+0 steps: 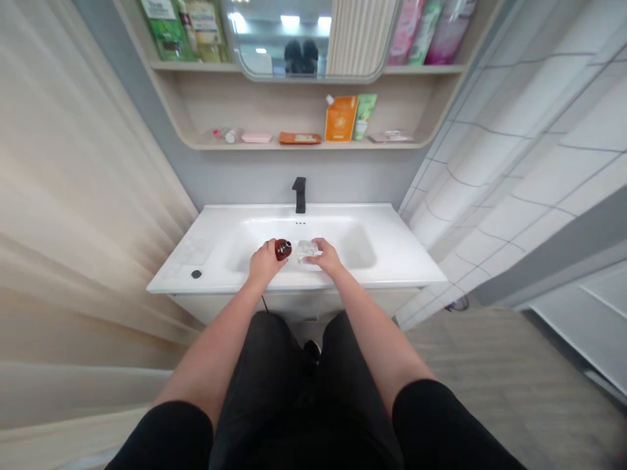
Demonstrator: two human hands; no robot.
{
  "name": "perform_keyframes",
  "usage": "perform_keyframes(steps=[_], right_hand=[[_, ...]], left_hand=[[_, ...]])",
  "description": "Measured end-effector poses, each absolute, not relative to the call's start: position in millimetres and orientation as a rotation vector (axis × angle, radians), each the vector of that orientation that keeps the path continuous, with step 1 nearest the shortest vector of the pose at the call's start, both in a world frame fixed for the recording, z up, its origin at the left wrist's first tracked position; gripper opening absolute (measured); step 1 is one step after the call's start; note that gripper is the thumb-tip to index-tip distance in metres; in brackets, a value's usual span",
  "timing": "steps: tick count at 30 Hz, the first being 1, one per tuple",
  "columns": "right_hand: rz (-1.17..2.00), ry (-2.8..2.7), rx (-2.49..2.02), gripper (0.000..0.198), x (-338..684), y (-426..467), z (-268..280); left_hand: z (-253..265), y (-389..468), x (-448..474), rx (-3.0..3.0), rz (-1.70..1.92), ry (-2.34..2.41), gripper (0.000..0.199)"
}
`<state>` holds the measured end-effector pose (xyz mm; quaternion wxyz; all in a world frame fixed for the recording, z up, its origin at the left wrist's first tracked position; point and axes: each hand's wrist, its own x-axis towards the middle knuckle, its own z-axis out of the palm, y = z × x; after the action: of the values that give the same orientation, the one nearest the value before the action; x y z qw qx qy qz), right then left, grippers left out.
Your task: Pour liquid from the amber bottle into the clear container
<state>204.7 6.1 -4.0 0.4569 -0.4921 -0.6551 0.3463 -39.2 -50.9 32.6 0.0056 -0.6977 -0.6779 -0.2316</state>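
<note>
Over the white sink basin (353,243), my left hand (264,262) grips a small reddish-brown bottle (282,250). Its neck is uncapped and leans toward the right. Close beside it, my right hand (325,256) holds a clear, see-through cup (306,250) by its right side. A narrow gap lies between the bottle's neck and the cup. Whether liquid is in the cup, I cannot tell. A black cap (196,274) lies on the counter to the left of the basin.
A black faucet (300,194) rises behind the basin. Above it, a wall shelf (304,146) bears an orange pouch (341,119), a green tube (364,116), an orange packet (300,138) and a pink bar-shaped item (257,138). Higher up is a mirror (279,46) between several bottles.
</note>
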Motion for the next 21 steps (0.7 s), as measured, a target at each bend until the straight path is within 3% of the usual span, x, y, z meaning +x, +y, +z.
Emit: perform_keyframes(steps=[11, 21], right_hand=[[0.816, -1.266, -1.146, 0.083, 334, -24, 30], [0.538, -1.007, -1.524, 0.087, 485, -49, 10]], left_hand=[[29, -50, -44, -2.265, -0.801, -2.102, 0.07], [25, -46, -47, -2.319, -0.802, -2.101, 0.08]])
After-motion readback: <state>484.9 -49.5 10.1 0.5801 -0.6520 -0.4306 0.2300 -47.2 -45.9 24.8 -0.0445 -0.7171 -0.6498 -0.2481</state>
